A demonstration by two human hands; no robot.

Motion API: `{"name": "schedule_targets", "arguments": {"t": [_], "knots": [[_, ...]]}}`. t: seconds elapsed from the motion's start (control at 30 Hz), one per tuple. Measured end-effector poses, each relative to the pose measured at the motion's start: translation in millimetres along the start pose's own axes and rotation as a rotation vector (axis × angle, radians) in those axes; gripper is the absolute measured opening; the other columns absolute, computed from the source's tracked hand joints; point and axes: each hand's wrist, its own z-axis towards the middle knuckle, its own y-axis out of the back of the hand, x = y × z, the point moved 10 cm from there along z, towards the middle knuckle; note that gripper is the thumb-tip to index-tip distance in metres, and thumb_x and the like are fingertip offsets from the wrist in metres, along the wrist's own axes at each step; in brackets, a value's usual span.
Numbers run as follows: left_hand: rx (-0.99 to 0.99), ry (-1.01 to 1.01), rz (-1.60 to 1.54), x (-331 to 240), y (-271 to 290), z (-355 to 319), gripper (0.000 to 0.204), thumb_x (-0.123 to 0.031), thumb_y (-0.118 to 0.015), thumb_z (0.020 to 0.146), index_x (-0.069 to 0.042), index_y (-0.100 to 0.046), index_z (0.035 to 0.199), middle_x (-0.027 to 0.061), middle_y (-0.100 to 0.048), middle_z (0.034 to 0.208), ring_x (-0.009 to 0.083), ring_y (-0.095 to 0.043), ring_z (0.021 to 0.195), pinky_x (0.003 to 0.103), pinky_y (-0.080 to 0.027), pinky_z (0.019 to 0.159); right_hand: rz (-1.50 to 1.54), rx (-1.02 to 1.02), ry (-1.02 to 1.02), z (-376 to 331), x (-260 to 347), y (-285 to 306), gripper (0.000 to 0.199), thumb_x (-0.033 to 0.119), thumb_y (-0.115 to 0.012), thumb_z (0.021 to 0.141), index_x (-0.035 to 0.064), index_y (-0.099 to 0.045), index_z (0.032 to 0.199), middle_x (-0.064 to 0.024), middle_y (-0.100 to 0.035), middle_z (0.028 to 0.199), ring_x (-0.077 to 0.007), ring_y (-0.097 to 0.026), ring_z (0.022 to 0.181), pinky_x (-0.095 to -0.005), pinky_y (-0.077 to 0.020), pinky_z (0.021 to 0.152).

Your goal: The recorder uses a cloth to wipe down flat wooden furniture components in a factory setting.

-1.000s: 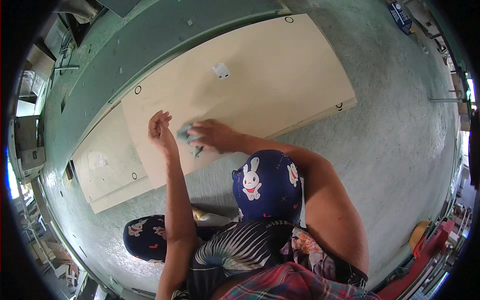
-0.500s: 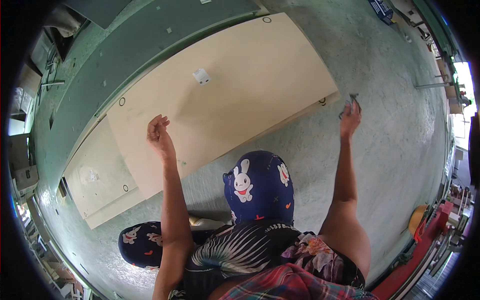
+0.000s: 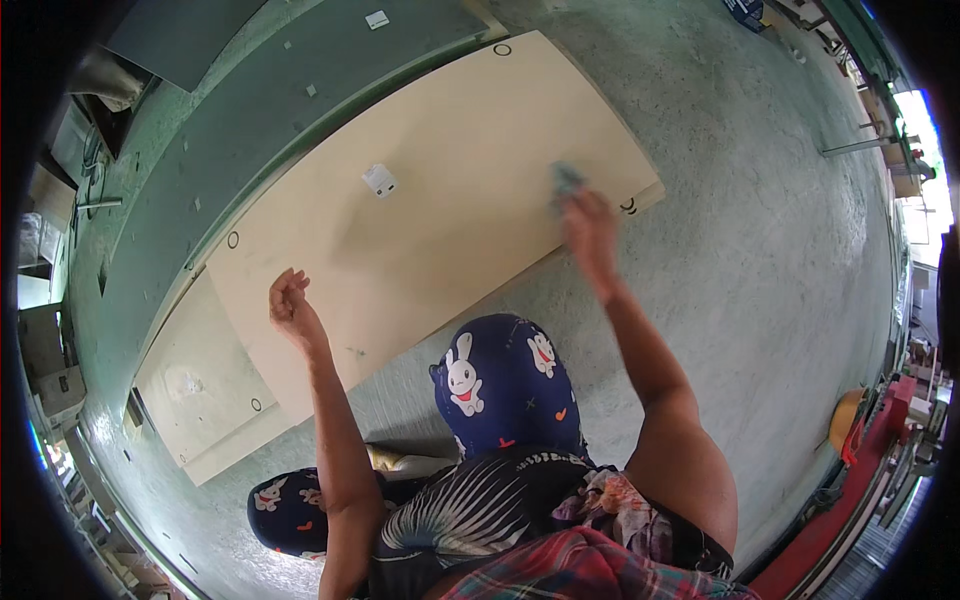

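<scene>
Cream-coloured board [image 3: 420, 210] lies flat on the concrete floor [image 3: 760, 300] in front of me, with a small white sticker [image 3: 379, 180] near its middle. My right hand [image 3: 588, 225] grips a blue-green cloth [image 3: 566, 180] over the board's right end, while my left hand [image 3: 291, 305] rests loosely curled, holding nothing, at its near edge.

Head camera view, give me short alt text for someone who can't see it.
A person's right hand presses a small blue-green cloth on a large cream panel lying on a concrete floor. Their left hand, loosely closed, rests on the panel's near edge.
</scene>
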Motion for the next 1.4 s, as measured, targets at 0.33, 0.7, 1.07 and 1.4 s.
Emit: {"name": "schedule_targets", "arguments": {"t": [0.33, 0.7, 1.07, 1.4], "knots": [[0.067, -0.055, 0.056, -1.5, -31.4, -8.6, 0.019, -0.005, -0.043, 0.095, -0.001, -0.061, 0.1, 0.0104, -0.065, 0.087, 0.0177, -0.063, 0.08, 0.028, -0.05, 0.074, -0.046, -0.297, -0.277, 59.0, -98.6, 24.4, 0.03, 0.013, -0.055, 0.089, 0.0049, -0.056, 0.118, -0.0136, -0.054, 0.122, -0.0324, -0.048, 0.115, -0.0451, -0.0387, 0.096], [0.019, -0.088, 0.256, 0.0, -11.3, -2.3, 0.017, -0.005, -0.044, 0.094, -0.002, -0.06, 0.099, 0.01, -0.066, 0.085, 0.0178, -0.065, 0.077, 0.029, -0.051, 0.071, -0.149, -0.293, -0.381, 215.0, -143.3, -64.5, 0.034, 0.016, -0.062, 0.084, 0.0135, -0.058, 0.118, -0.0104, -0.051, 0.128, -0.0337, -0.044, 0.12, -0.0502, -0.0395, 0.094], [0.069, -0.06, 0.316, 10.8, -36.4, -9.8, 0.018, -0.001, -0.044, 0.092, -0.003, -0.061, 0.097, 0.009, -0.066, 0.082, 0.0179, -0.065, 0.077, 0.029, -0.051, 0.071, -0.08, 0.104, -0.338, 286.9, -206.4, -108.2, 0.041, 0.029, -0.051, 0.091, 0.0103, -0.05, 0.128, -0.0125, -0.051, 0.128, -0.0343, -0.048, 0.116, -0.0433, -0.0399, 0.097], [0.118, -0.062, 0.201, 9.5, -51.7, -6.4, 0.02, 0.002, -0.042, 0.092, -0.003, -0.061, 0.098, 0.0068, -0.065, 0.083, 0.0158, -0.064, 0.078, 0.029, -0.049, 0.072, -0.038, 0.045, -0.275, 157.3, -212.9, -39.7, 0.042, 0.03, -0.05, 0.093, 0.0071, -0.05, 0.127, -0.0146, -0.054, 0.125, -0.0354, -0.048, 0.115, -0.0451, -0.0393, 0.096]]}}
